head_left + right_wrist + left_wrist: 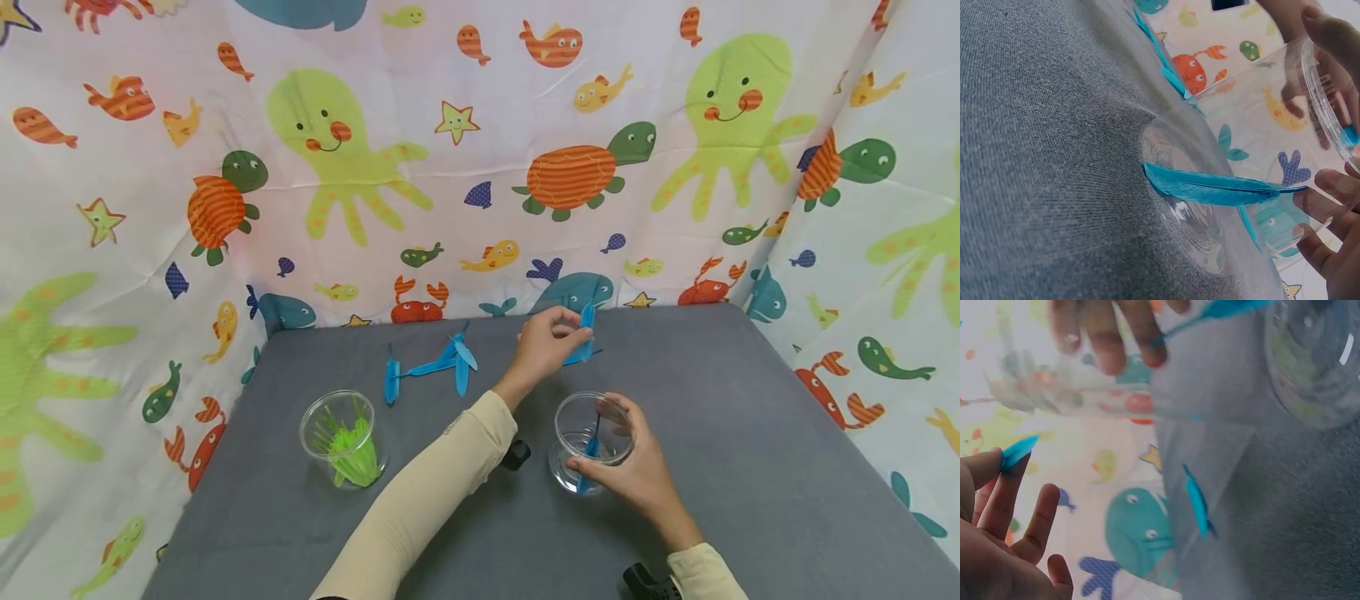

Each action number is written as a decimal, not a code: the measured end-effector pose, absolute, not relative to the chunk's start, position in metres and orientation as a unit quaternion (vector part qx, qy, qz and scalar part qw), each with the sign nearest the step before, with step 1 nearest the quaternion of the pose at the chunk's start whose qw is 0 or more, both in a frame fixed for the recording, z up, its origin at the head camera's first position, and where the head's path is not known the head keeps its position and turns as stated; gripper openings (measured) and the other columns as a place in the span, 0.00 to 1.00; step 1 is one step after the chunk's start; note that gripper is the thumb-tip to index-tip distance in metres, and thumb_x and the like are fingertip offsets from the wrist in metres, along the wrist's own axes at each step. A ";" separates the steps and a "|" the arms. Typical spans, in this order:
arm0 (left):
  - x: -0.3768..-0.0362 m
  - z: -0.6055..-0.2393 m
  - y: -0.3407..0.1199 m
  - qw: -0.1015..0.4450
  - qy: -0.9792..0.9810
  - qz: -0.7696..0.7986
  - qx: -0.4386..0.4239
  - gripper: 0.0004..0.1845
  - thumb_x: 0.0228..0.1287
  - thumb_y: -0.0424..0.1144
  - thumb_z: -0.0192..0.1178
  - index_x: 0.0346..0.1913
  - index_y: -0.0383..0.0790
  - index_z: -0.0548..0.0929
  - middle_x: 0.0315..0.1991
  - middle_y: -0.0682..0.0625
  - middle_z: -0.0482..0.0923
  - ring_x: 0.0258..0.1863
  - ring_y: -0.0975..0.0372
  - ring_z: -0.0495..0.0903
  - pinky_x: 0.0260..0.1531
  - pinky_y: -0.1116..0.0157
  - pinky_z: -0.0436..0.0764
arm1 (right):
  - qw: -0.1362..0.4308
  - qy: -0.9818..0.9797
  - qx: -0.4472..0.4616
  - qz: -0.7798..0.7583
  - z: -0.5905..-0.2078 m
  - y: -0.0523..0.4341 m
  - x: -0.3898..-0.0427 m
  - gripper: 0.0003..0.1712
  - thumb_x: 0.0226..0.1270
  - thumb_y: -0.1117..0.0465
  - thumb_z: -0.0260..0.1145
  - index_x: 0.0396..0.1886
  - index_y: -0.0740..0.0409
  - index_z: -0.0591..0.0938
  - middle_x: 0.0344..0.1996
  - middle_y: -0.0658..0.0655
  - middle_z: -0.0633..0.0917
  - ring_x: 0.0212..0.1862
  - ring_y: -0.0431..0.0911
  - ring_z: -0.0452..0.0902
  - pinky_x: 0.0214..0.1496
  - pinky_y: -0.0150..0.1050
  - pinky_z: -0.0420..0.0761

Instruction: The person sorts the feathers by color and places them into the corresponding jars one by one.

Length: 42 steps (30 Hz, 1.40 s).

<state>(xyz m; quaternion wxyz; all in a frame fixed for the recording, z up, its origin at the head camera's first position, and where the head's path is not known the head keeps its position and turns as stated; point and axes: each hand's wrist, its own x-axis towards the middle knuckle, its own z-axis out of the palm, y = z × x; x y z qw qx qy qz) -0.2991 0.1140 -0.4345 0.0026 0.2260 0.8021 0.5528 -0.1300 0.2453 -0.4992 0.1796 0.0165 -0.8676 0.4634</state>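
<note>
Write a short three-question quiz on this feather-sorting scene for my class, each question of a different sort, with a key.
1. True or false: the cup on the left holds green feathers.
2. Which hand holds the clear cup with one blue feather in it? A) left B) right
3. Fill in: the left hand pinches a ____ feather near the back of the grey table.

Key: 1 true. 2 B, the right hand. 3 blue.

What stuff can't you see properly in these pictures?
- Green feathers: head view, too bunched in their cup to count.
- Left hand: head view, its fingers hide part of the blue feather.
- Left wrist view: the other hand's fingers are blurred and cut off at the top edge.
</note>
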 end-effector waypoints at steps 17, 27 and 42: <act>-0.259 -0.420 0.083 0.073 0.765 0.560 0.311 0.07 0.67 0.44 0.68 0.43 0.47 0.84 0.38 0.54 0.91 0.41 0.70 0.86 0.46 0.68 0.80 | 0.186 -0.863 0.025 0.470 -0.502 0.249 -0.131 0.59 0.43 0.56 0.88 0.74 0.53 0.65 0.65 0.59 0.81 0.65 0.51 0.77 0.59 0.34 0.73; -0.249 -0.438 0.073 0.098 0.766 0.525 0.357 0.08 0.67 0.43 0.69 0.44 0.44 0.84 0.39 0.53 0.90 0.40 0.71 0.86 0.50 0.68 0.81 | 0.182 -0.868 0.021 0.462 -0.501 0.248 -0.130 0.59 0.43 0.55 0.88 0.73 0.54 0.65 0.66 0.57 0.79 0.66 0.50 0.76 0.59 0.35 0.74; -0.244 -0.445 0.067 0.124 0.751 0.519 0.389 0.11 0.66 0.46 0.70 0.49 0.49 0.87 0.44 0.57 0.90 0.47 0.74 0.84 0.64 0.56 0.75 | 0.188 -0.865 0.027 0.464 -0.500 0.246 -0.131 0.60 0.43 0.56 0.88 0.75 0.52 0.64 0.65 0.56 0.80 0.64 0.48 0.75 0.59 0.33 0.71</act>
